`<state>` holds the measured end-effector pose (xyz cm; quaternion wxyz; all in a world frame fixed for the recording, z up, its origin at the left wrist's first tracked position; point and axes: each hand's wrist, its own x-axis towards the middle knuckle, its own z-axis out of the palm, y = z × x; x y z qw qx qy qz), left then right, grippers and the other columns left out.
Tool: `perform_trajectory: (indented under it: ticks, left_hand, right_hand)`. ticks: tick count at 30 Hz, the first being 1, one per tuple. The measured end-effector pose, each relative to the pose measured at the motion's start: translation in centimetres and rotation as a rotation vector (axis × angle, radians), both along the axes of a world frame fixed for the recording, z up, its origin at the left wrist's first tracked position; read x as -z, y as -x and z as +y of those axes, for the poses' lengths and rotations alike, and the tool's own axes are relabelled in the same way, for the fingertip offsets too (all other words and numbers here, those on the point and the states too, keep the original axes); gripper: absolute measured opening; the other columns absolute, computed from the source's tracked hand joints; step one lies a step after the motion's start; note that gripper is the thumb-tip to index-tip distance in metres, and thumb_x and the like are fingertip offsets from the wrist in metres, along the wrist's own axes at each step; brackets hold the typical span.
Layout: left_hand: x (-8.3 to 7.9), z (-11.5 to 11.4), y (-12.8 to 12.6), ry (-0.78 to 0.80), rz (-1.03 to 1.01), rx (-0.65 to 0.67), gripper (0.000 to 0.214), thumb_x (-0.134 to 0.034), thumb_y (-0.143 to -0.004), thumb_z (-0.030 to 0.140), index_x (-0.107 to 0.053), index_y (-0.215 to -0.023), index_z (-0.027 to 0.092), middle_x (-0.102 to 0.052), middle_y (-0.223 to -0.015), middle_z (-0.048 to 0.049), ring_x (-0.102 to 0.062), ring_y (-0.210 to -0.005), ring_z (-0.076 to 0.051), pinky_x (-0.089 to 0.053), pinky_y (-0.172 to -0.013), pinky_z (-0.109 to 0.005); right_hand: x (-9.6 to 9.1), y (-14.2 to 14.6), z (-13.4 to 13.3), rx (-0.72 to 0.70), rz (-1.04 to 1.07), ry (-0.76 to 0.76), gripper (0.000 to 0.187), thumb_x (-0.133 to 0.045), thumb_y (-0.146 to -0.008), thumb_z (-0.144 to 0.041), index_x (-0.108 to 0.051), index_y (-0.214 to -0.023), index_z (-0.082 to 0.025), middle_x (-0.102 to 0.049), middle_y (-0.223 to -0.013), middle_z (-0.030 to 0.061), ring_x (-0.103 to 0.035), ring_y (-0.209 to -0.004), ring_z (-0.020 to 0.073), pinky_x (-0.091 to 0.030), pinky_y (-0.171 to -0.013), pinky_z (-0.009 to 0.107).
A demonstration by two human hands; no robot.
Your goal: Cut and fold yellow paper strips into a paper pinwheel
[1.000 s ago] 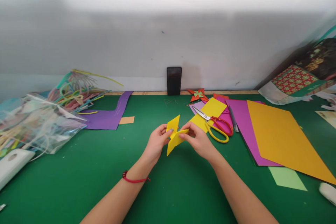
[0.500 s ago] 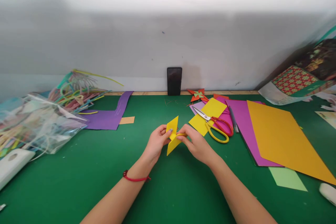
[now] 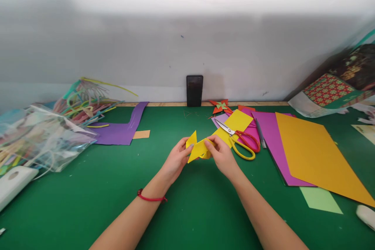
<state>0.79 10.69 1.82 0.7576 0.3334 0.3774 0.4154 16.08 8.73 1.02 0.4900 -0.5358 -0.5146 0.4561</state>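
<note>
Both my hands hold a small folded piece of yellow paper [image 3: 197,149] just above the green table [image 3: 181,215], near its middle. My left hand [image 3: 176,160], with a red cord round the wrist, pinches the paper's left side. The fingers of my right hand [image 3: 222,157] are closed on the paper's right part, where a flap is bent over. Pointed corners of the paper stick out upward and to the lower left.
Red-and-yellow scissors [image 3: 240,140] lie on a yellow square [image 3: 234,122] right behind my right hand. Purple [image 3: 268,129] and orange sheets [image 3: 313,152] cover the right side. A black phone [image 3: 194,90] leans on the wall. A clear bag of coloured strips [image 3: 43,136] sits at left.
My right hand has folded the paper's right flap over and lowered it; the paper now lies flatter and more sideways. My left hand keeps its pinch.
</note>
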Motion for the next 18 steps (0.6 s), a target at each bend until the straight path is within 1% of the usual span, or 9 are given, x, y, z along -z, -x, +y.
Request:
perform_trajectory:
  ticks: [2, 4, 7, 8, 11, 13, 16, 18]
  left_hand:
    - [0.1, 0.1, 0.2, -0.010, -0.006, 0.034, 0.040, -0.072, -0.064, 0.041, -0.059, -0.094, 0.019, -0.063, -0.091, -0.0043, -0.060, -0.079, -0.016, -0.049, -0.066, -0.027]
    - [0.5, 0.2, 0.3, -0.046, -0.025, 0.072, 0.048, -0.074, -0.061, 0.045, -0.059, -0.098, 0.018, -0.063, -0.098, -0.0076, -0.061, -0.087, -0.020, -0.050, -0.071, -0.031]
    - [0.8, 0.4, 0.5, -0.113, -0.042, 0.112, 0.061, -0.081, -0.052, 0.038, -0.057, -0.105, 0.019, -0.060, -0.112, -0.0106, -0.058, -0.100, -0.025, -0.050, -0.077, -0.034]
    - [0.8, 0.4, 0.4, -0.122, -0.032, 0.111, 0.063, -0.082, -0.051, 0.034, -0.056, -0.106, 0.019, -0.060, -0.113, -0.0107, -0.057, -0.101, -0.026, -0.050, -0.077, -0.034]
    - [0.4, 0.4, 0.4, -0.111, 0.038, 0.073, 0.053, -0.078, -0.059, 0.031, -0.055, -0.105, 0.018, -0.062, -0.108, -0.0099, -0.058, -0.099, -0.025, -0.051, -0.074, -0.032]
    - [0.1, 0.4, 0.4, -0.102, 0.082, 0.057, 0.046, -0.074, -0.063, 0.031, -0.055, -0.104, 0.017, -0.063, -0.104, -0.0090, -0.059, -0.097, -0.023, -0.052, -0.071, -0.030]
    - [-0.3, 0.4, 0.5, -0.119, 0.108, 0.063, 0.044, -0.074, -0.063, 0.030, -0.055, -0.101, 0.017, -0.063, -0.102, -0.0080, -0.060, -0.093, -0.022, -0.052, -0.065, -0.027]
    - [-0.4, 0.4, 0.5, -0.133, 0.113, 0.061, 0.041, -0.074, -0.064, 0.031, -0.055, -0.097, 0.016, -0.063, -0.102, -0.0082, -0.060, -0.092, -0.021, -0.052, -0.066, -0.026]
  right_hand:
    - [0.0, -0.1, 0.1, 0.014, 0.016, 0.008, 0.031, -0.051, -0.080, -0.050, -0.052, -0.080, -0.020, -0.053, -0.071, 0.0015, -0.052, -0.064, 0.0160, -0.047, -0.054, 0.028]
    - [-0.1, -0.1, 0.1, 0.032, 0.072, 0.037, 0.032, -0.052, -0.078, -0.052, -0.052, -0.080, -0.020, -0.053, -0.071, 0.0017, -0.052, -0.063, 0.0161, -0.049, -0.052, 0.028]
    - [-0.2, -0.1, 0.2, 0.051, 0.165, 0.085, 0.035, -0.054, -0.075, -0.054, -0.051, -0.081, -0.020, -0.053, -0.072, 0.0018, -0.052, -0.062, 0.0162, -0.051, -0.049, 0.029]
    - [-0.3, -0.1, 0.2, 0.059, 0.173, 0.088, 0.035, -0.055, -0.074, -0.055, -0.051, -0.081, -0.020, -0.053, -0.072, 0.0017, -0.052, -0.061, 0.0160, -0.050, -0.049, 0.029]
    - [-0.2, -0.2, 0.3, 0.085, 0.121, 0.055, 0.036, -0.056, -0.073, -0.055, -0.051, -0.080, -0.020, -0.053, -0.071, 0.0011, -0.051, -0.061, 0.0151, -0.048, -0.051, 0.028]
    - [-0.3, -0.3, 0.3, 0.075, 0.074, 0.026, 0.036, -0.061, -0.070, -0.052, -0.050, -0.081, -0.020, -0.054, -0.072, 0.0010, -0.052, -0.064, 0.0154, -0.046, -0.054, 0.027]
    - [-0.6, -0.5, 0.1, 0.009, 0.023, 0.006, 0.037, -0.068, -0.065, -0.047, -0.050, -0.082, -0.020, -0.056, -0.076, 0.0011, -0.053, -0.070, 0.0166, -0.046, -0.062, 0.029]
    - [-1.0, -0.6, 0.0, -0.008, -0.050, -0.021, 0.034, -0.068, -0.065, -0.046, -0.050, -0.078, -0.020, -0.055, -0.074, 0.0004, -0.052, -0.070, 0.0166, -0.045, -0.065, 0.030]
